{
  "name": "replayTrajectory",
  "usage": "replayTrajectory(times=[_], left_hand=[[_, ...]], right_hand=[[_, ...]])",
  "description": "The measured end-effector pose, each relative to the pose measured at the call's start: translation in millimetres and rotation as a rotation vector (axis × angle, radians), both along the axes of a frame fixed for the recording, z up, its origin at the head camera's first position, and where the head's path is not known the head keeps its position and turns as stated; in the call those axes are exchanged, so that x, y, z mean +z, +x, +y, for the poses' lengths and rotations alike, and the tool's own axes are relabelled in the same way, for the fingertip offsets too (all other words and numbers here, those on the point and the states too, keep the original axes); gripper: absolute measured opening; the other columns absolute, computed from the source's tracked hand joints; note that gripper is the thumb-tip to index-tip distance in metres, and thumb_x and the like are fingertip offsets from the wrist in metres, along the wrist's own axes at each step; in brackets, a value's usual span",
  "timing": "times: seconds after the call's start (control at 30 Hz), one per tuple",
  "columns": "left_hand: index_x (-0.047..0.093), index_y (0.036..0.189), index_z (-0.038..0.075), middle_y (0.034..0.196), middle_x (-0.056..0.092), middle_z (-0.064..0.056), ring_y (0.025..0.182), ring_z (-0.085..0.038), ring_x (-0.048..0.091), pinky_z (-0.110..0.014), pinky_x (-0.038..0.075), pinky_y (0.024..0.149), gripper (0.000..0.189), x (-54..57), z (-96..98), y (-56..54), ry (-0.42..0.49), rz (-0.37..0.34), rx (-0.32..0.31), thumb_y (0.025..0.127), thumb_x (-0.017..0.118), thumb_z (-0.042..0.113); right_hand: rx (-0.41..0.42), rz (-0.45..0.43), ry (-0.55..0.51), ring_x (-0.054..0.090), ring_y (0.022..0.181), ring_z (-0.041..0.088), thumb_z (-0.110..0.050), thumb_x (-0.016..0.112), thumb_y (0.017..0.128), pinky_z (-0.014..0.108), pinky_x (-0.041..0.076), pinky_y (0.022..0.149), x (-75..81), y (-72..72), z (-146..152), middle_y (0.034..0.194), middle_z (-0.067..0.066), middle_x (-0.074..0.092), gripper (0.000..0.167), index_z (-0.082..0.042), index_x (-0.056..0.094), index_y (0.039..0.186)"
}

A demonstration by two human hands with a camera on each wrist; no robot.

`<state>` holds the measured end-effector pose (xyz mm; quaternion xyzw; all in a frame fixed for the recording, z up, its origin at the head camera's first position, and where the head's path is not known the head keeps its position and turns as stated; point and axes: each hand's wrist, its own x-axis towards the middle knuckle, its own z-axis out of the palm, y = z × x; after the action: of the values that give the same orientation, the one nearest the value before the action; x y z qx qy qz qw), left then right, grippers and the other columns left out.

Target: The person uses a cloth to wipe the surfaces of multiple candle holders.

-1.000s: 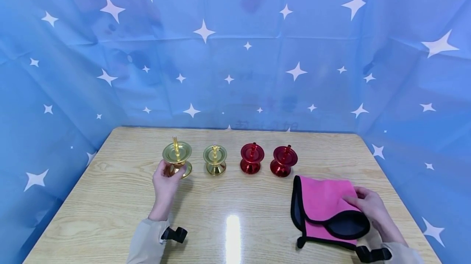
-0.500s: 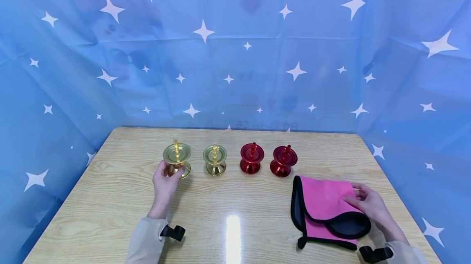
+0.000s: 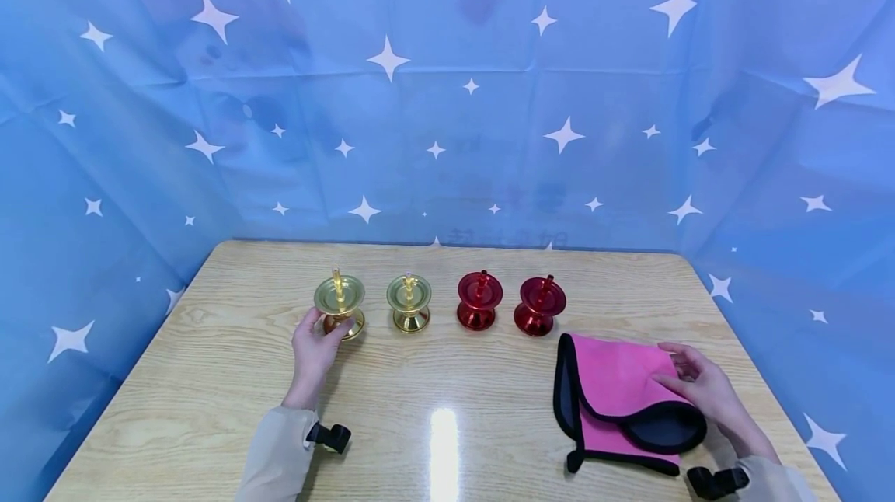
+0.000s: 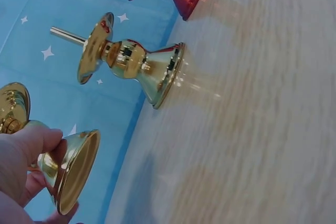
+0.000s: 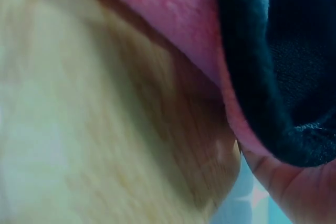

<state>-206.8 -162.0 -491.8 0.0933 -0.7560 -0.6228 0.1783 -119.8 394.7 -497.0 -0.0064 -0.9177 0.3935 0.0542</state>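
My left hand (image 3: 316,346) grips a gold candle holder (image 3: 339,296) by its lower stem, at the left end of a row. In the left wrist view, thumb and fingers surround the holder's flared base (image 4: 76,169), which is tilted and lifted off the table. Beside it stands a second gold candle holder (image 3: 409,296), with two red candle holders (image 3: 479,292) further right. Over at the right, my right hand (image 3: 706,389) lies at the edge of a folded pink cloth piece with black trim (image 3: 622,378). Its thumb rests on the pink side; the fingers are loosely spread.
The wooden table (image 3: 447,362) reaches back to a blue curtain (image 3: 447,98) with white stars, which also hangs along both sides. A bright reflection shows on the wood at the front middle.
The gold candle holder in my left hand has shifted slightly right and lower. My right hand's fingers have spread a little away from the cloth's edge.
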Motion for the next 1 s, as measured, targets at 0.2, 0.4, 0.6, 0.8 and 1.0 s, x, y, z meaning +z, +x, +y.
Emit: replayTrajectory(times=[0.2,0.4,0.6,0.8,1.0], left_hand=[[0.064,0.094,-0.008,0.093,0.053,-0.017,0.09,-0.029,0.043,-0.039,0.031,0.08,0.029,-5.2,-1.3,0.0,-0.117,0.051,0.037,0.069,0.077,-0.003],[0.064,0.089,-0.007,0.084,0.058,-0.019,0.08,-0.026,0.049,-0.029,0.034,0.07,0.025,-7.6,-2.4,-0.1,-0.189,0.032,0.06,0.07,0.078,0.001],[0.065,0.092,-0.006,0.088,0.063,-0.02,0.082,-0.029,0.056,-0.023,0.041,0.066,0.025,-10.6,-3.2,-0.1,-0.203,-0.063,0.053,0.073,0.077,0.004],[0.065,0.095,-0.007,0.09,0.066,-0.022,0.082,-0.03,0.061,-0.021,0.045,0.065,0.028,-15.1,-3.6,-1.6,-0.245,-0.102,0.053,0.074,0.078,0.006],[0.065,0.097,-0.006,0.092,0.067,-0.023,0.082,-0.026,0.063,-0.016,0.044,0.064,0.029,-18.6,-4.7,-3.7,-0.263,-0.117,0.05,0.074,0.077,0.005]], right_hand=[[-0.006,-0.015,0.015,0.055,0.074,-0.005,-0.01,0.073,0.08,0.017,0.047,0.061,0.4,-1.5,0,0.09,0.007,0.064,0.05,0.01,0.05,0.121],[-0.01,-0.053,0.04,0.052,0.077,-0.008,-0.014,0.072,0.082,0.016,0.046,0.063,0.9,-1.1,0,0.1,0.02,0.062,0.05,0.01,0.052,0.122],[-0.014,-0.09,0.048,0.05,0.081,-0.011,-0.017,0.071,0.083,0.014,0.046,0.064,1.7,-0.9,1,0.114,0.03,0.057,0.052,0.01,0.052,0.123],[-0.018,-0.105,0.054,0.051,0.08,-0.01,-0.018,0.071,0.083,0.015,0.046,0.064,2.0,-0.7,2,0.114,0.029,0.058,0.053,0.01,0.052,0.123],[-0.019,-0.102,0.06,0.05,0.08,-0.01,-0.02,0.071,0.084,0.016,0.047,0.064,2.0,-0.5,2,0.113,0.028,0.058,0.052,0.009,0.052,0.123]])
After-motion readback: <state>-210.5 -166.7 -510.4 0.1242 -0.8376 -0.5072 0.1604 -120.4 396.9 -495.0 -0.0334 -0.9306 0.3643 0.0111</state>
